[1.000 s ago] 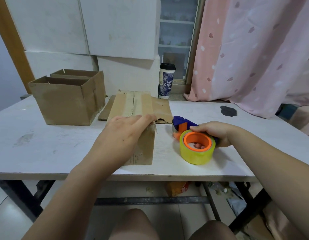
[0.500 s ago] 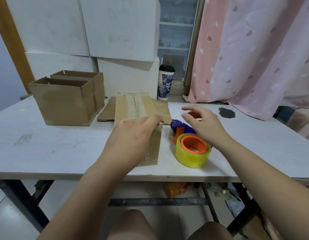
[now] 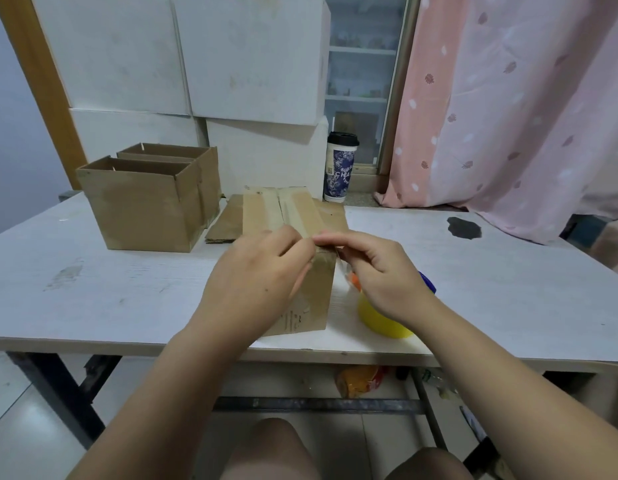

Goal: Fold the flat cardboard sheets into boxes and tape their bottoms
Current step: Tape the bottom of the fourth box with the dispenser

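**A:** Where's the box?

**B:** The box (image 3: pixel 314 296) is bottom-up at the middle of the table's (image 3: pixel 127 289) front edge. The left hand (image 3: pixel 262 282) has its grip curled over the top. The right hand (image 3: pixel 380 275) grip pinches nearly closed at the top edge; whether it holds tape, I cannot tell.

**A:** Risk?

**B:** If the box slides, the tape could wrinkle or miss the seam.

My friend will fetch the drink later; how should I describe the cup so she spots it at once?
Look at the white table; by its far edge, between the stacked white boxes and the pink curtain, stands the cup. It is the only tall thing with a black lid and blue pattern; its neighbours are brown cardboard boxes.
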`<state>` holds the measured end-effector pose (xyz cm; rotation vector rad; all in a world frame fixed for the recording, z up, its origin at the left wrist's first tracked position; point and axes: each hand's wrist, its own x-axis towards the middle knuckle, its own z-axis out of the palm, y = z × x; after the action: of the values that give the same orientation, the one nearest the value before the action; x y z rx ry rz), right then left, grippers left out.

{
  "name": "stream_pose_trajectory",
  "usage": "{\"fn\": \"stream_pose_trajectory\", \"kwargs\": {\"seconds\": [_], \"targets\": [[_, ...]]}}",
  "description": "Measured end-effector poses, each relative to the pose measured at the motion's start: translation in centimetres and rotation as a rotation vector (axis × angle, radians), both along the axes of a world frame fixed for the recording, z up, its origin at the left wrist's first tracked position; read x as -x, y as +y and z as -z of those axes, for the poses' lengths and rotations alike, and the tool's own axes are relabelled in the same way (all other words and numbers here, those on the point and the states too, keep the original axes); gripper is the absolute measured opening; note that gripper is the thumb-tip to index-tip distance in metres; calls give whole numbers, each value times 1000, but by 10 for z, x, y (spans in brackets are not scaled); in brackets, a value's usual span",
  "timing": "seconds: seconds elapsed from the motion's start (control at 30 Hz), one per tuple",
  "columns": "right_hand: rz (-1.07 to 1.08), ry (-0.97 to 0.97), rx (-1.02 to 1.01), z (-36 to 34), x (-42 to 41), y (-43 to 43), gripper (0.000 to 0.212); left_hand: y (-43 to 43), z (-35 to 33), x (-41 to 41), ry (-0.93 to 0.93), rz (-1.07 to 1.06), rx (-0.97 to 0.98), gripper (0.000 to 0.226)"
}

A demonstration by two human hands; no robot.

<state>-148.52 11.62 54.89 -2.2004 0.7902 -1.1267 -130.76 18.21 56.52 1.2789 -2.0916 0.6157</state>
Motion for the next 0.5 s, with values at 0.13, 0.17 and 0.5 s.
{"fn": "stream_pose_trajectory", "kwargs": {"seconds": [0.13,0.17,0.5], "targets": [[35,180,129,-5,5,-2,57,4,10,-16,147,2,-66,45],[29,195,137,-7,6,-2,55,7,13,-21,319,26,-95,41],[9,219,121,-17,8,-11,32,3,35,-58,835,145,-241,47]]}}
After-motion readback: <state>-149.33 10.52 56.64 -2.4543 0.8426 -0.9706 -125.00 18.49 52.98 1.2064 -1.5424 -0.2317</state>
